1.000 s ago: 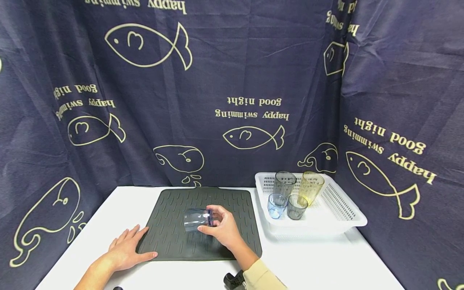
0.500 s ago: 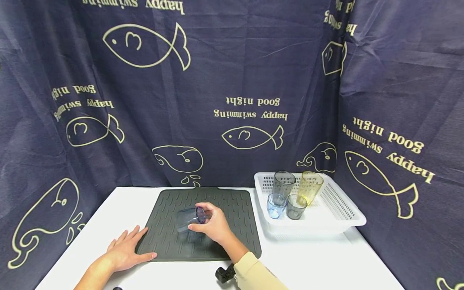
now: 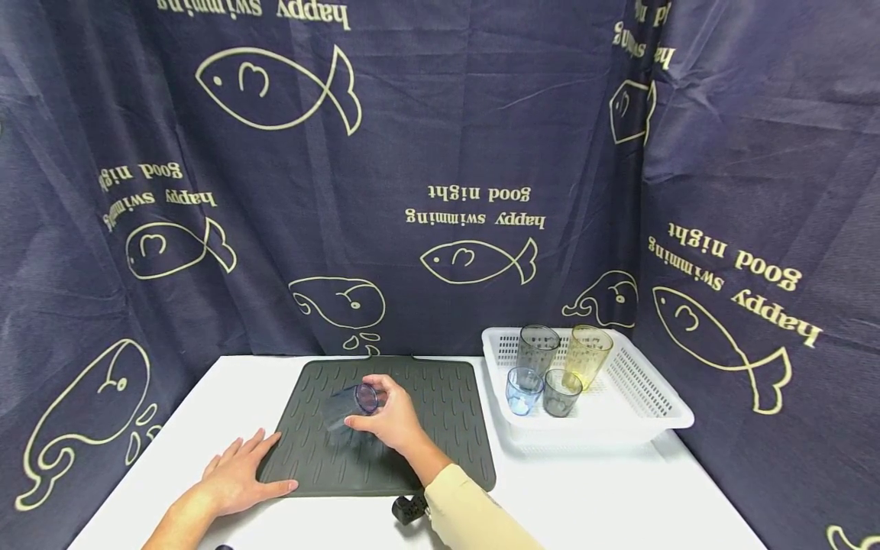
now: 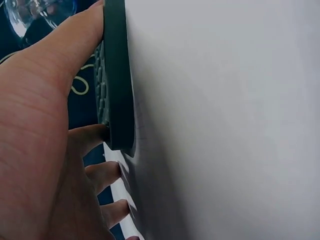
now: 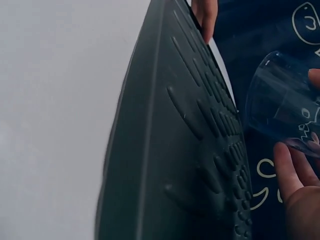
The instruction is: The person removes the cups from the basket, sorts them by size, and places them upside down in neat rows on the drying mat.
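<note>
My right hand [image 3: 393, 418] grips a clear bluish drinking glass [image 3: 337, 409] by its narrower, darker end, thumb on the near side and fingers on the far side. The glass is tilted over the dark ribbed drying mat [image 3: 447, 428], its wider end pointing left and down. In the right wrist view the glass [image 5: 280, 100] shows near the mat's raised ribs. At the mat's front left corner, my left hand [image 3: 234, 475] rests with fingers spread. Its thumb lies on the mat's front edge, and the other fingers reach along the left edge onto the white table.
A white perforated basket [image 3: 584, 433] stands at the right. In it are a tall grey glass [image 3: 538, 349], a tall yellow glass [image 3: 590, 353], a small blue glass [image 3: 524, 393] and a small grey glass [image 3: 561, 394]. A dark fish-print curtain [image 3: 385, 168] hangs behind.
The right hand has moved left and slightly up in the view with the glass, which has tilted so its wide end points further down. The left hand has stayed put.
</note>
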Tool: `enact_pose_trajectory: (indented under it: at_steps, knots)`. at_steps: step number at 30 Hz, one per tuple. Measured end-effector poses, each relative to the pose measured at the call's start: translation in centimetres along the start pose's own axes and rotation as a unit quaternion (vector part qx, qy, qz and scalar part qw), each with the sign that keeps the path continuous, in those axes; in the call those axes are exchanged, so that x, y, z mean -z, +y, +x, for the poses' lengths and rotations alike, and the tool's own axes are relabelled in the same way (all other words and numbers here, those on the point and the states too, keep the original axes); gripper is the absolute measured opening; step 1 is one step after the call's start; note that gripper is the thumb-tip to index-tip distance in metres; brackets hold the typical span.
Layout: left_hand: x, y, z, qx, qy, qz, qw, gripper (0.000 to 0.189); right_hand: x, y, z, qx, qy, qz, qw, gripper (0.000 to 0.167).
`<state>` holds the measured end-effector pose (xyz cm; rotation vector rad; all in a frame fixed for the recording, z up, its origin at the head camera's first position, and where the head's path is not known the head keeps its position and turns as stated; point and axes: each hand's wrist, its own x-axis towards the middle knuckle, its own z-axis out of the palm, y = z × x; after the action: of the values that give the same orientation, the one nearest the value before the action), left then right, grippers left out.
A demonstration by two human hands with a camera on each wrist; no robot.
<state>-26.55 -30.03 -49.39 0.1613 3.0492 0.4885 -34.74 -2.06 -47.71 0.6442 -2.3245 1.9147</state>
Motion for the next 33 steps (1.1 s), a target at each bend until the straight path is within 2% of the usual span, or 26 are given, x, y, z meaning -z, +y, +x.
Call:
enact_pose_trajectory:
  at_steps: [11, 19, 26, 33]
  knots:
    - [-0.1, -0.4, 0.1, 0.004, -0.002, 0.000, 1.0000, 0.104, -1.2, 0.6, 1.7, 0.000, 0.026, -0.050, 0.9984, 0.067]
    - [0.1, -0.7, -0.2, -0.001, 0.005, -0.006, 1.0000, 0.103, -2.4, 1.2, 3.5, -0.003, 0.039, -0.038, 0.9985, 0.067]
    - [-0.1, -0.5, -0.1, -0.003, -0.003, -0.007, 1.0000, 0.102, -3.6, 1.9, 4.5, -0.008, 0.048, -0.008, 0.9988, 0.069]
    - [-0.3, -0.4, 0.1, 0.000, -0.008, -0.006, 1.0000, 0.102, -4.1, 1.9, 5.4, -0.014, 0.060, -0.013, 0.9980, 0.073]
